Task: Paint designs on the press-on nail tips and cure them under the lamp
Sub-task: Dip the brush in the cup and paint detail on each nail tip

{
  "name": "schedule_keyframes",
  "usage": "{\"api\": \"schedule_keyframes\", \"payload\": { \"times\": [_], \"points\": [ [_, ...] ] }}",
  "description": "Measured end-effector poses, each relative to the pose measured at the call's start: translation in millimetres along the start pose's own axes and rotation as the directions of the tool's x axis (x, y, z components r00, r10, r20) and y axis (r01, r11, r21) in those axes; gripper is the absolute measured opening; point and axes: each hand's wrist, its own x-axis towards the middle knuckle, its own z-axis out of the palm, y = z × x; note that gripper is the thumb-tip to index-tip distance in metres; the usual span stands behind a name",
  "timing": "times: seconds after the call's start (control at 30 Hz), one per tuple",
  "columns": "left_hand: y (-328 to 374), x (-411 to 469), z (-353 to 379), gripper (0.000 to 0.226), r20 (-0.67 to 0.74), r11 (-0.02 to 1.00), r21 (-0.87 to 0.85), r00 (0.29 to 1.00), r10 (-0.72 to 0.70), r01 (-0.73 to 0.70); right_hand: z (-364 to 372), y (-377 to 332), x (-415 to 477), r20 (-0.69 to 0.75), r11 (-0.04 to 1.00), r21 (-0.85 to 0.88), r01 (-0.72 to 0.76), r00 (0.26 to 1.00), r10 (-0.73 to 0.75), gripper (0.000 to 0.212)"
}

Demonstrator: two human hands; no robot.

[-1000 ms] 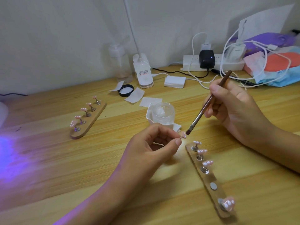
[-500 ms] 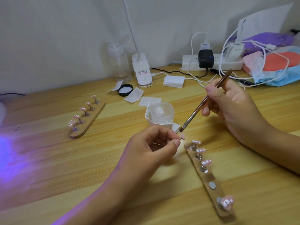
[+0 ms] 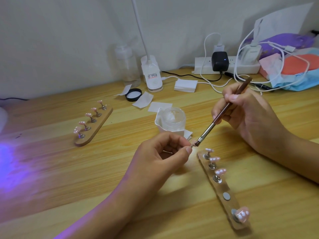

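Stroke: judged to be the painting of one tip held in the air; it would go best with the left hand (image 3: 160, 157) held steady, only the bristle edge laid lightly on the tip, and short pulls along its length so no gel floods the edges.
Purple glow (image 3: 6, 161): lay on the desk (image 3: 51, 169) at the far left, probably from the curing lamp, which could not be made out.
Far holder (image 3: 94, 125): stood left of centre, five tips on its posts, well apart from both hands.
Left fingers (image 3: 189, 150): narrowly pinched, thumb to forefinger, on the nail tip (image 3: 192, 145) or its little stand; too small to tell which.
Brush (image 3: 222, 116): its bristles touched that tip, near the jar (image 3: 173, 119).
Right fingers (image 3: 232, 97): those of the right hand (image 3: 250, 118), curled round the brush handle pen-fashion.
Near holder (image 3: 222, 190): four tips on it, one magnet (image 3: 226, 196) bare.
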Motion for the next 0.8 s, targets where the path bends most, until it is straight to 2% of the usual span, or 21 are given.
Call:
{"api": "schedule_keyframes", "payload": {
  "times": [0.23, 0.33, 0.47, 0.6, 0.8],
  "points": [
    [0.6, 0.2, 0.2, 0.003, -0.001, 1.000, 0.007, 1.000, 0.012, -0.012, -3.8, 2.9, -1.8, -0.016, 0.988, -0.129, 0.083, 0.996, -0.086, 0.002],
    [0.2, 0.3, 0.3, 0.004, 0.007, 1.000, 0.011, 1.000, 0.012, -0.012, -4.4, 1.4, -1.1, -0.040, 0.991, -0.085, 0.103, 0.993, -0.107, 0.003],
    [0.4, 0.3, 0.8, 0.004, 0.014, 1.000, 0.013, 1.000, 0.010, -0.010, -1.3, -0.9, 0.1, -0.017, 0.998, -0.003, 0.062, 0.998, -0.062, 0.005],
    [1.9, 0.4, 0.7, 0.009, 0.028, 1.000, 0.016, 1.000, 0.015, -0.015, -0.3, -0.3, -1.2, 0.042, 1.000, -0.012, 0.012, 0.999, -0.011, 0.003],
    [2.0, -0.7, 0.2, 0.004, 0.019, 1.000, 0.024, 1.000, 0.012, -0.013, -3.9, 3.5, 2.3, -0.076, 0.998, -0.057, -0.011, 0.997, 0.006, 0.003]
  ]
}}
